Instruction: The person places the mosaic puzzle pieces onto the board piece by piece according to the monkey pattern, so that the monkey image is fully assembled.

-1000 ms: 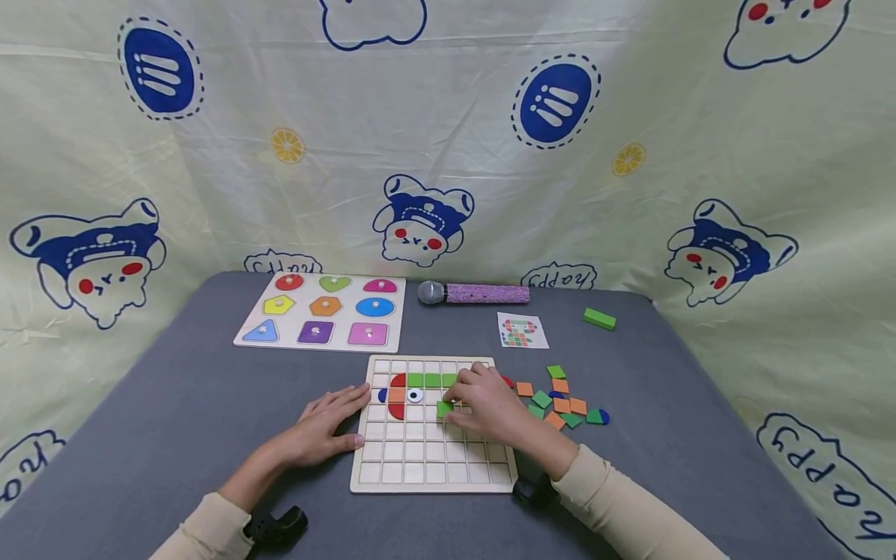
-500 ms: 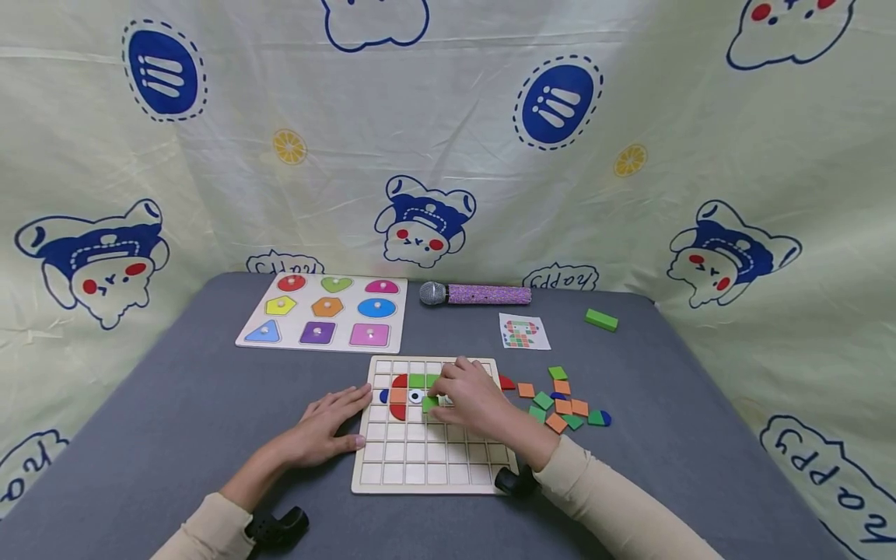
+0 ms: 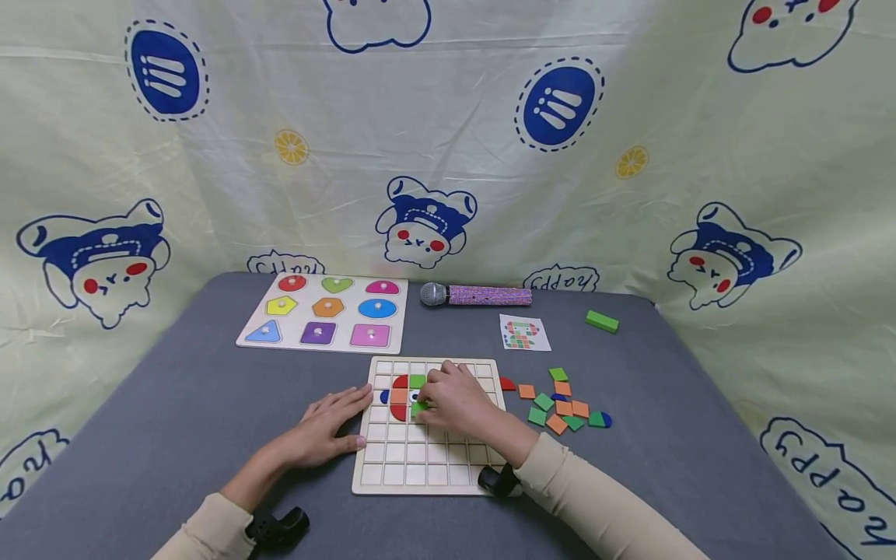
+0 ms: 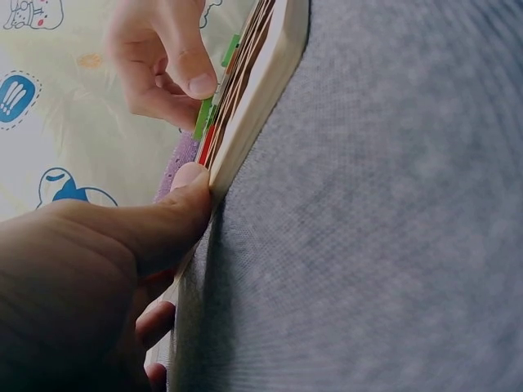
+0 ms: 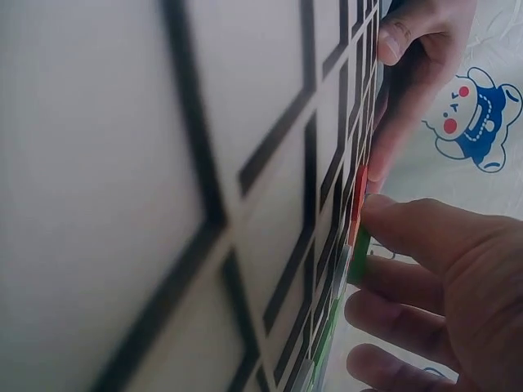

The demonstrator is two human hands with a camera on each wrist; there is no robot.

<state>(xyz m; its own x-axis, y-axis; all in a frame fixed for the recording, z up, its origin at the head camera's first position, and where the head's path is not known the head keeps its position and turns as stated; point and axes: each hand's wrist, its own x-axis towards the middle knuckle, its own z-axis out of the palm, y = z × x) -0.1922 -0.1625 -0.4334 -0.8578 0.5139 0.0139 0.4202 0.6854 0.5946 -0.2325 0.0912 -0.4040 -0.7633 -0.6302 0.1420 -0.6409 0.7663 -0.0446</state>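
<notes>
A pale wooden grid board [image 3: 392, 472] lies on the grey table. My left hand [image 3: 327, 424] rests against its left edge, fingers extended and thumb touching the rim. My right hand [image 3: 458, 400] is over the upper middle of the board and pinches a green square tile [image 5: 359, 255] between thumb and fingers, beside an eye tile [image 3: 414, 397]. Left of that tile, red curved pieces [image 3: 397, 413], orange squares [image 3: 397, 396] and a blue piece [image 3: 384, 397] sit in the grid. A green tile [image 3: 417, 381] shows in the row above; my right hand hides the cells to its right.
Loose orange, green and blue tiles [image 3: 562, 408] lie right of the board, with a red piece [image 3: 507, 383] by its edge. Behind are a pattern card [image 3: 525, 333], a green block [image 3: 602, 322], a purple microphone [image 3: 488, 295] and a shape puzzle [image 3: 329, 323].
My right hand has moved left across the board with the green tile, from the right part of the grid to beside the left eye tile. My left hand has stayed at the edge.
</notes>
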